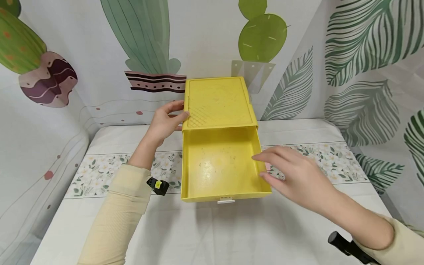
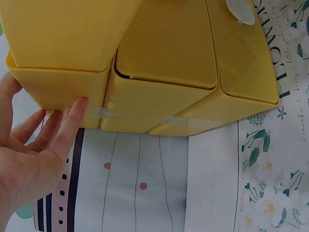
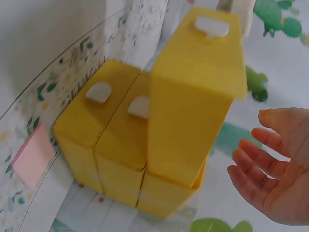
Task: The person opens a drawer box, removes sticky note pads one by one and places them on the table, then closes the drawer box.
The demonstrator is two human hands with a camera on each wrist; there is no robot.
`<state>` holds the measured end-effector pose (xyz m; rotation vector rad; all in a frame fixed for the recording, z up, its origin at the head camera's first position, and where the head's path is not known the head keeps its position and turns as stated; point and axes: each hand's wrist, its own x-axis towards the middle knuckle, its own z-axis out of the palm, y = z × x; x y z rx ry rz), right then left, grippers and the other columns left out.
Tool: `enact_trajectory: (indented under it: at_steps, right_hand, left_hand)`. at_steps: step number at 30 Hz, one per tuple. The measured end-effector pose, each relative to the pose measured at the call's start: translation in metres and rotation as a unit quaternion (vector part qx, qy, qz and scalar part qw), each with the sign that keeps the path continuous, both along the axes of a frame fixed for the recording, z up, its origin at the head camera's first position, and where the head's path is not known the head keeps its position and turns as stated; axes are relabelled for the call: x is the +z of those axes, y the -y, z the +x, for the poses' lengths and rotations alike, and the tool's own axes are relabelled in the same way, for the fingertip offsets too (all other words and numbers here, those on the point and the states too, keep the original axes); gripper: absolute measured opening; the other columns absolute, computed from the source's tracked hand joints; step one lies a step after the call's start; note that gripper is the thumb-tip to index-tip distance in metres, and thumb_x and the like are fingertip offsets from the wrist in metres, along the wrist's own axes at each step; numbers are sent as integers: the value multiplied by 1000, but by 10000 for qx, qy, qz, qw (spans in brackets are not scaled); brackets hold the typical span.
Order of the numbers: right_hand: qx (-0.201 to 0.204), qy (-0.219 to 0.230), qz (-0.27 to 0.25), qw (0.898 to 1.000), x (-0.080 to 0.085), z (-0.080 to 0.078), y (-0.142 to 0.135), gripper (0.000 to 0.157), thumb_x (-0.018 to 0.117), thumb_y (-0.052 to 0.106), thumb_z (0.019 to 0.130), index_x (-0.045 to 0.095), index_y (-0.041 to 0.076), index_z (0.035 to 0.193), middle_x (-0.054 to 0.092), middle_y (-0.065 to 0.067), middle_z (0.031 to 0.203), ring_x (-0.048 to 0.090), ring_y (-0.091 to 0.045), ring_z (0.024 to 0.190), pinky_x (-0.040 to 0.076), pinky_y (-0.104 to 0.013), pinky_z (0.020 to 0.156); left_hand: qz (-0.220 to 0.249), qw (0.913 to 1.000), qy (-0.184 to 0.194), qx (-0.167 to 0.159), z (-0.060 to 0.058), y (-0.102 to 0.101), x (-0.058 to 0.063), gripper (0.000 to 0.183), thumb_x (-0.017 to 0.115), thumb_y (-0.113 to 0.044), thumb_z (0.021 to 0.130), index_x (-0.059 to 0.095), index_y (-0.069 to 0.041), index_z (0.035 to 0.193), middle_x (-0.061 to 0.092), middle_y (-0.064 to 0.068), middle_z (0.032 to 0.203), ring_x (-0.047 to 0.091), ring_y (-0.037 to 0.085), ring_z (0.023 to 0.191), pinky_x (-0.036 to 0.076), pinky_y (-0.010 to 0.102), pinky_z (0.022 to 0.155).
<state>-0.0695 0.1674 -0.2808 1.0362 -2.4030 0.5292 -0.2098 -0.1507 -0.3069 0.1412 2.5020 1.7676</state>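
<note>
Here's the yellow drawer unit (image 1: 216,101), just above the middle of the head view, and its top drawer (image 1: 220,165) juts out well toward the bottom of the frame, white handle (image 1: 226,201) foremost. Over on the unit's left edge, the left hand (image 1: 167,119) braces the casing, thumb on the top rim, fingers laid fairly straight along the side, not wrapped round anything. To the right of centre, the right hand (image 1: 291,175) is relaxed, loosely bent, gripping nothing; the right-wrist view puts daylight between it and the plastic.

Trouble spots? With that overhang, a tug on the handle could tip the unit forward, or bring the drawer clean out, especially should the left hand ease off. A shove on the right wall alone might skew the drawer and jam it. And fingertips hooked over that wall could get nipped against the casing if it slides home.
</note>
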Motion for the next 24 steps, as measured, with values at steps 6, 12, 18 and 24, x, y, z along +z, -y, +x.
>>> enact_trajectory:
  at_steps: [6, 12, 18, 24]
  right_hand:
    - [539, 1, 110, 9985, -2, 19, 13, 37, 38, 37, 98, 66, 14, 107, 62, 2, 102, 61, -17, 92, 53, -33, 80]
    - [999, -371, 31, 9943, -3, 30, 25, 31, 40, 30, 99, 66, 14, 104, 62, 3, 98, 61, -14, 86, 53, -29, 74]
    - [1189, -416, 272, 9917, -5, 40, 33, 32, 35, 25, 101, 66, 15, 106, 60, 6, 96, 58, -10, 83, 53, -24, 70]
    - [1264, -834, 271, 9881, -9, 49, 46, 33, 34, 17, 101, 66, 13, 99, 61, 5, 91, 56, -8, 75, 52, -18, 62]
  left_hand:
    - [9, 10000, 14, 2, -1, 1, -1, 52, 62, -29, 88, 45, -19, 137, 49, 2, 131, 55, 18, 110, 56, 32, 75]
    - [19, 10000, 2, -6, -1, 1, -1, 52, 63, -29, 88, 46, -20, 136, 49, 2, 131, 55, 18, 109, 56, 32, 75]
    - [49, 10000, 3, -17, -1, 1, -1, 51, 63, -29, 88, 46, -20, 135, 49, 2, 131, 56, 18, 109, 56, 32, 75]
    - [76, 10000, 20, -10, -1, 1, -1, 51, 63, -29, 88, 46, -20, 136, 49, 2, 131, 56, 18, 108, 56, 32, 75]
